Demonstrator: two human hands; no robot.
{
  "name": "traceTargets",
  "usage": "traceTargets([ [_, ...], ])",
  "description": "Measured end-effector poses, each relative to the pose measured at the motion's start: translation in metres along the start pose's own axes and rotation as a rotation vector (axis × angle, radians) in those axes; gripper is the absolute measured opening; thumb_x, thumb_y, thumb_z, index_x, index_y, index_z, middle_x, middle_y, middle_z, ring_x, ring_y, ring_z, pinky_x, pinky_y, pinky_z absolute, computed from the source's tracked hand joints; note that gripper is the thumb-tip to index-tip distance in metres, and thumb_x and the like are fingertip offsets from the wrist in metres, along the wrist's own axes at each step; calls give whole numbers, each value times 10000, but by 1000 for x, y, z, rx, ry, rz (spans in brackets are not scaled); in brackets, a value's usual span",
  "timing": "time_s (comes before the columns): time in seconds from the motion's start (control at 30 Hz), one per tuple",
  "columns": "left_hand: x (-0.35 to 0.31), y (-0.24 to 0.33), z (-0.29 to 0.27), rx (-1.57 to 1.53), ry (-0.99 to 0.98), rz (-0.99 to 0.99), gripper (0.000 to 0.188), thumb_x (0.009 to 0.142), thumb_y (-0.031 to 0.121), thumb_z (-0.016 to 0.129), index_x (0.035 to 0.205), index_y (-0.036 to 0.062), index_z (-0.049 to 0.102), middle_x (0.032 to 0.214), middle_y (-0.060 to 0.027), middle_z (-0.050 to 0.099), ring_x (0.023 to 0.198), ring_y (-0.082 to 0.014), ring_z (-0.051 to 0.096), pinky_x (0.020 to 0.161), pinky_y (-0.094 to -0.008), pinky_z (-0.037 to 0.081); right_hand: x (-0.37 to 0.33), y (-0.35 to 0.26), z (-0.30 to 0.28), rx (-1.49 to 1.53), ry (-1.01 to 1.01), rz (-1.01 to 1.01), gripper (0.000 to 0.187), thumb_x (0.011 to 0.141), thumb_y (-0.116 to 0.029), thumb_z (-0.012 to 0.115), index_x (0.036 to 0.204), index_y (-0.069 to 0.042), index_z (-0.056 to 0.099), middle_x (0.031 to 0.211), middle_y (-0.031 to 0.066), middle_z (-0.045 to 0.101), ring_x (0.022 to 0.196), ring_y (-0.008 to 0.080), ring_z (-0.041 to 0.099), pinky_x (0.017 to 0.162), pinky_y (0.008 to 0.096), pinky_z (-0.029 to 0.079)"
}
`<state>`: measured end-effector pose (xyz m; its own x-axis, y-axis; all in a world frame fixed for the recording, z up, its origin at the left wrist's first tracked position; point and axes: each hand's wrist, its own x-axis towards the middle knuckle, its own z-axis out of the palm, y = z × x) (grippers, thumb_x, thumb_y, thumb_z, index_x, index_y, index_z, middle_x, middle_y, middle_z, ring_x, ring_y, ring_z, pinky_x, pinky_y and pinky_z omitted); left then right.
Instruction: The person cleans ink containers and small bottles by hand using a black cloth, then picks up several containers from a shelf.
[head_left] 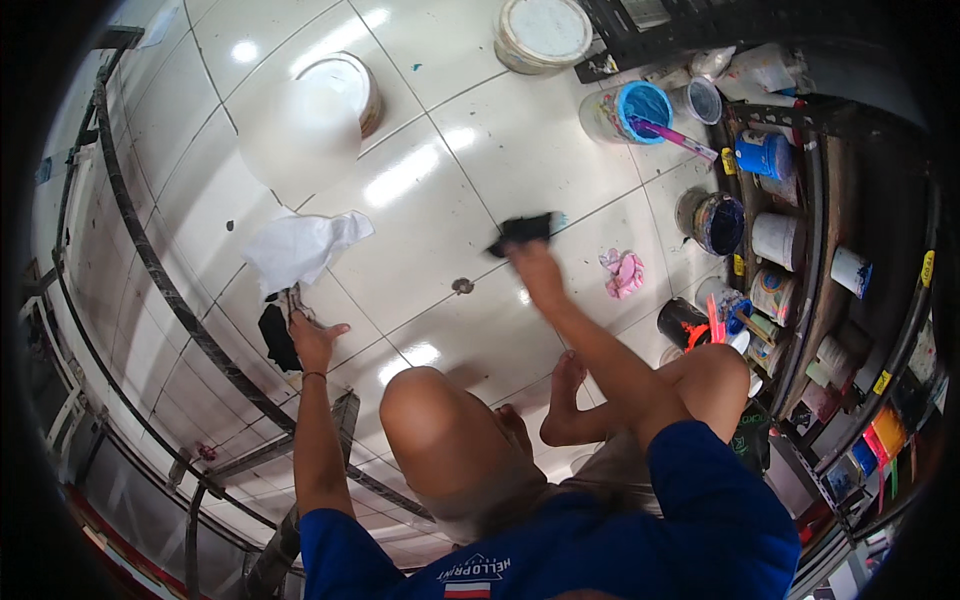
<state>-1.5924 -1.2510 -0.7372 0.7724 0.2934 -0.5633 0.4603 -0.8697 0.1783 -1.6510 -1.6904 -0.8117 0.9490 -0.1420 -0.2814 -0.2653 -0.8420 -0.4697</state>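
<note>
My right hand (537, 275), slightly blurred, grips a black cloth (522, 233) pressed against the white tiled floor. A faint blue smear (559, 219) shows at the cloth's far right edge. Over on the left, my left hand (312, 335) rests low with the thumb stretched away from the fingers. Its fingertips touch a stained, greyish bit of cloth between a white cloth (300, 246) and another black cloth (279, 338). Between the hands lies a small grey-brown crumpled scrap (462, 286). A crumpled pink cloth (622, 273) is right of my right hand.
Metal frame bars (170, 265) run along the left. On the right stands a rack (815, 250) of paint tins; beside it are a blue paint bucket (640, 108) with a purple-handled tool and a dark paint pot (712, 221). Lidded buckets (545, 30) stand at the far side.
</note>
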Motion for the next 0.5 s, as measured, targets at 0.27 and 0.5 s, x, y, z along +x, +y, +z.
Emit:
traceTargets([
  [0.27, 12, -15, 8, -45, 28, 101, 862, 483, 229, 957, 1095, -66, 426, 1104, -263, 568, 1027, -424, 514, 893, -459, 444, 49, 42, -76, 83, 343, -12, 96, 856, -97, 604, 901, -38, 665, 946, 141, 633, 880, 309, 620, 734, 415, 500],
  [0.5, 16, -60, 33, -50, 91, 404, 1331, 443, 191, 955, 1478, -57, 156, 1480, -231, 350, 1323, -345, 378, 1127, -392, 292, -9, 37, -61, -82, -171, -537, 160, 827, -143, 548, 961, -167, 632, 986, 39, 570, 902, 242, 579, 778, 366, 493],
])
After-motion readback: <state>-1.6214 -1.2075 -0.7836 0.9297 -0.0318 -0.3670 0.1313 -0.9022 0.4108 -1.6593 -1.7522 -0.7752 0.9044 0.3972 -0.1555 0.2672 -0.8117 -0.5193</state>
